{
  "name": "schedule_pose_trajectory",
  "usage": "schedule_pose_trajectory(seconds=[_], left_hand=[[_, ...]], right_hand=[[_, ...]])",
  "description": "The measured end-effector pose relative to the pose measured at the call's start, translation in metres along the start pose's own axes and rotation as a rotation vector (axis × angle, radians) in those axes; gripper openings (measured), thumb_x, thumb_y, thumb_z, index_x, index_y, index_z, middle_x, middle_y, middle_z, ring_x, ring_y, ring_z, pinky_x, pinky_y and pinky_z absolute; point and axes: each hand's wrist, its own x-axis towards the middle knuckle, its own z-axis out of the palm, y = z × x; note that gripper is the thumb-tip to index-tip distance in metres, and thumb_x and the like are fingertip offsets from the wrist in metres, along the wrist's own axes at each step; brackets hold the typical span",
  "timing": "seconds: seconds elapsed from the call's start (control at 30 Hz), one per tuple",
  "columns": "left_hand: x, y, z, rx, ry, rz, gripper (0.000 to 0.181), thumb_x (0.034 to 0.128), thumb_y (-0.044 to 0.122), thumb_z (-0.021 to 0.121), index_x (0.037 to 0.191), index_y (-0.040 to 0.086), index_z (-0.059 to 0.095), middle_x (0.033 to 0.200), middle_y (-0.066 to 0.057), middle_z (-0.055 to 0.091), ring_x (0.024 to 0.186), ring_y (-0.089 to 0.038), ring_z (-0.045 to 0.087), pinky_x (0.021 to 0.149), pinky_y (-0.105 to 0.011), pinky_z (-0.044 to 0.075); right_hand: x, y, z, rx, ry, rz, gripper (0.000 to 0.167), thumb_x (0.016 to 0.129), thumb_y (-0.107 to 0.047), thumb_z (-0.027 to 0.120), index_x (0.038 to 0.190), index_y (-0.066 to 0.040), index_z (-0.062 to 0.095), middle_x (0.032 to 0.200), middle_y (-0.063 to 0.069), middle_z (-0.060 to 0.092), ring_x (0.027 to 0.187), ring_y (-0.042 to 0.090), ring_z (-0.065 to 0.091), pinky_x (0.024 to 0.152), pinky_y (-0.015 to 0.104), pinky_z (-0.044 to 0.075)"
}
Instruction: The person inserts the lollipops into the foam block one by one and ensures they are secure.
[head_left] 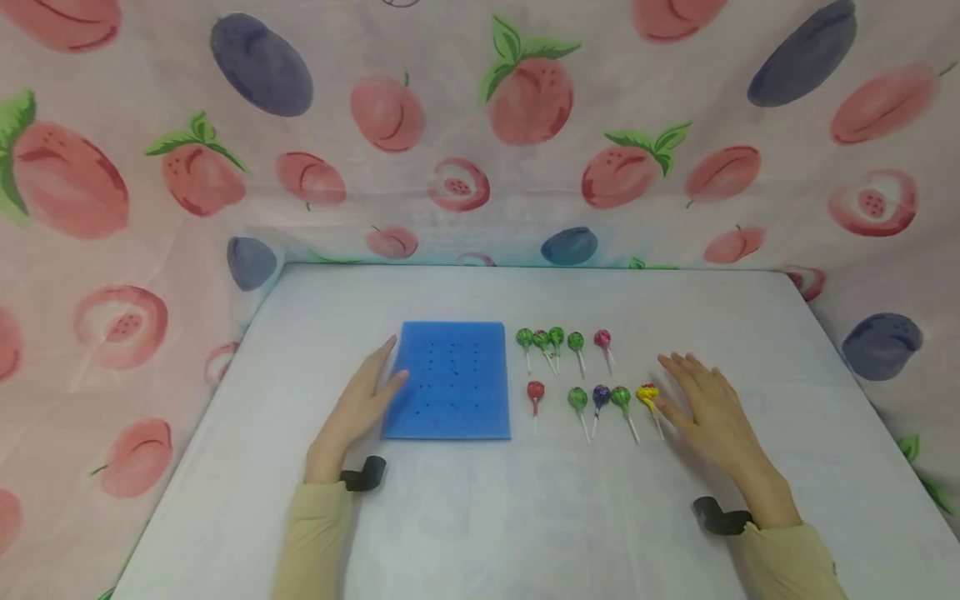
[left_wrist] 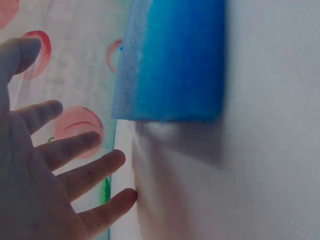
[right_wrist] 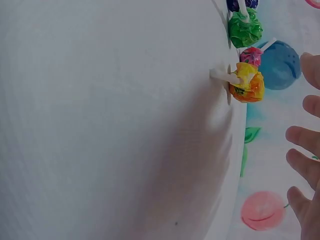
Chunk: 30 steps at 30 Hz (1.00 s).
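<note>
In the head view, a blue block dotted with small dark holes lies flat on a white table. Just to the block's right, lollipops lie in two rows. Level with its far part are four green lollipops, one showing some red, then a pink lollipop. Level with its near part, counting outward from the block, come a red lollipop, a green one, a purple lollipop, another green one and a yellow lollipop. The left hand is at the block's left edge, its thumb overlapping that edge. The right hand is well to the block's right, past the yellow lollipop, thumb near it. A fruit-printed cloth rises beyond the block.

In the left wrist view, the left hand is released, its fingers spread beside the block's thick side; whether the thumb touches the block I cannot tell.

In the right wrist view, the right hand's fingers are extended and hold nothing. Of the near-row lollipops, the yellow one is nearest them, with a green and the purple one lying closer to the block's side.
</note>
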Motion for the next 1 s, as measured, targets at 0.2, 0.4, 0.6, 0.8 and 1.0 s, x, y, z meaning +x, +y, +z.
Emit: schedule_pose_trajectory(seconds=[0.2,0.4,0.6,0.8,1.0], left_hand=[[0.004,-0.003,0.003,-0.042,-0.008,-0.002,0.067,0.0989,0.05,0.042,0.155,0.025,0.016,0.161,-0.014,0.02,0.149,-0.036,0.017,0.12,-0.058,0.017],[0.008,-0.007,0.004,-0.06,-0.022,0.024,0.064,0.1003,0.042,0.044,0.154,0.018,0.02,0.16,-0.012,0.023,0.149,-0.034,0.018,0.121,-0.055,0.018],[0.009,-0.009,0.004,-0.073,-0.037,0.026,0.06,0.1001,0.03,0.048,0.153,0.015,0.025,0.159,-0.012,0.027,0.148,-0.034,0.02,0.122,-0.053,0.018],[0.009,-0.012,0.004,-0.072,-0.054,0.01,0.058,0.0995,0.021,0.047,0.153,0.015,0.026,0.159,-0.013,0.027,0.148,-0.035,0.021,0.121,-0.055,0.018],[0.009,-0.018,0.006,-0.066,-0.075,0.014,0.056,0.0983,0.016,0.047,0.151,0.012,0.03,0.157,-0.015,0.029,0.147,-0.036,0.023,0.121,-0.054,0.018]], right_hand=[[0.001,0.0,0.004,-0.002,-0.027,0.015,0.066,0.094,-0.032,0.059,0.151,-0.015,0.031,0.148,0.025,0.038,0.138,0.044,0.03,0.112,0.066,0.022],[0.003,-0.004,0.003,0.014,-0.033,0.012,0.066,0.092,-0.028,0.062,0.15,-0.015,0.033,0.147,0.024,0.041,0.133,0.046,0.036,0.107,0.068,0.027],[0.004,-0.006,0.002,0.026,-0.056,0.013,0.065,0.093,-0.029,0.061,0.15,-0.014,0.034,0.146,0.023,0.043,0.132,0.047,0.037,0.106,0.068,0.029],[0.007,-0.006,0.002,0.03,-0.078,0.032,0.065,0.093,-0.028,0.061,0.15,-0.015,0.032,0.145,0.024,0.043,0.131,0.047,0.039,0.104,0.069,0.031],[0.01,-0.006,0.001,0.039,-0.117,0.044,0.066,0.094,-0.028,0.061,0.151,-0.015,0.031,0.144,0.026,0.044,0.128,0.048,0.041,0.103,0.07,0.031]])
